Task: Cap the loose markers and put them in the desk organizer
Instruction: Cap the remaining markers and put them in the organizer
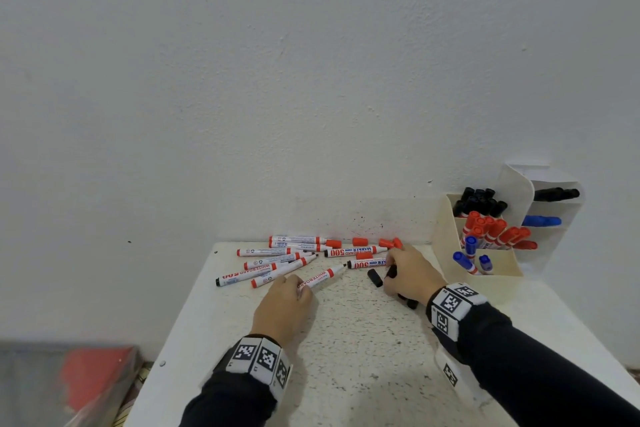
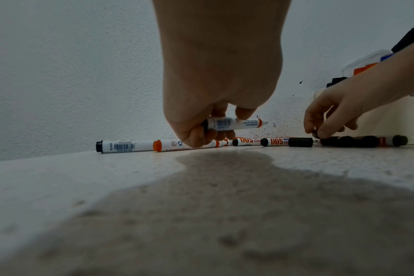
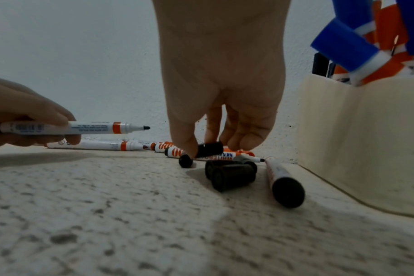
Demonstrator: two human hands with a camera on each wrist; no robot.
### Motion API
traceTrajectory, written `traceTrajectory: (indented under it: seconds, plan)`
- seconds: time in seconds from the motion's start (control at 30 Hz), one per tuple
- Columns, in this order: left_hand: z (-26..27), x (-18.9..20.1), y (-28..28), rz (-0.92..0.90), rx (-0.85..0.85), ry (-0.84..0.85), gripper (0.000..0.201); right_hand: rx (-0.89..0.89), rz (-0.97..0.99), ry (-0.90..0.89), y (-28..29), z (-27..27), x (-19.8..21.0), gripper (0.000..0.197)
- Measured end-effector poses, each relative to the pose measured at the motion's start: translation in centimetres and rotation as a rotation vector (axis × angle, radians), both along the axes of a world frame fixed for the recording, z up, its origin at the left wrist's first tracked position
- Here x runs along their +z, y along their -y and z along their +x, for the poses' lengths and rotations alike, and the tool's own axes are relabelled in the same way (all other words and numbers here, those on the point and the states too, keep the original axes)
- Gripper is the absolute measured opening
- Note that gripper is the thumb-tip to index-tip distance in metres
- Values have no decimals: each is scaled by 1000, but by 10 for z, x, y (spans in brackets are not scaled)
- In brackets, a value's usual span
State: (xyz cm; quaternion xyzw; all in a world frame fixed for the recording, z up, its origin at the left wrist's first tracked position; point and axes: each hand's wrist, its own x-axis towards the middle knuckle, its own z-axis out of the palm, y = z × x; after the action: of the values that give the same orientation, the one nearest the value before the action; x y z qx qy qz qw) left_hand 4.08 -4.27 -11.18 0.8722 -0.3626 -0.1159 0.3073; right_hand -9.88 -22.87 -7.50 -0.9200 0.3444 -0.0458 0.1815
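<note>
Two hands engaged: left hand [image 1: 289,298] grips an uncapped marker [image 1: 320,278]; right hand [image 1: 408,272] pinches a black cap [image 3: 209,149] between thumb and fingers.
Marker position: lifted just clear of the table [image 1: 346,340], in front of the loose pile.
Marker long axis: roughly level, bare tip toward the right hand and slightly away from the person.
Cap position: just above the table, right of the marker tip, apart from it.
Governing relation: cap mouth must face the tip along the marker axis; its facing cannot be told.
Nearer hand: right hand lies beside the desk organizer [image 1: 485,274].
Head view: shows the whole layout and the filled organizer.
Right wrist view: shows the pinch and further black caps [image 3: 232,172] on the table, mostly hidden from the head view.
Left wrist view: shows fingers curled round the barrel.
</note>
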Motion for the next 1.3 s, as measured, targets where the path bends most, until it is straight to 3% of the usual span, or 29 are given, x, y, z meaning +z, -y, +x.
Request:
traceTrajectory:
  seconds: [0.17, 0.47, 0.73, 0.87, 0.97, 1.03, 1.17, 1.3]
  plan:
    - [0, -3, 2, -34, -13, 14, 23, 19, 61, 348, -7, 5, 5, 19]
    - [-2, 1, 0, -81, -46, 28, 20, 24, 183, 556, -27, 18, -6, 25]
    - [-6, 7, -1, -94, -114, -5, 15, 77, 323, 548, -40, 20, -15, 25]
    - [-9, 9, -3, -115, -152, 8, 14, 60, 373, 548, -44, 18, -17, 15]
    - [-9, 13, -4, -136, -148, 41, 13, 50, 330, 509, -45, 16, -17, 40]
    - [-9, 15, -4, -97, -165, 100, 13, 34, 318, 527, -48, 17, -15, 46]
    - [-8, 15, -2, -64, -186, 86, 33, 6, 393, 553, -52, 18, -17, 48]
    - [-8, 17, -5, -13, -222, 99, 28, 32, 475, 513, -53, 17, -18, 42]
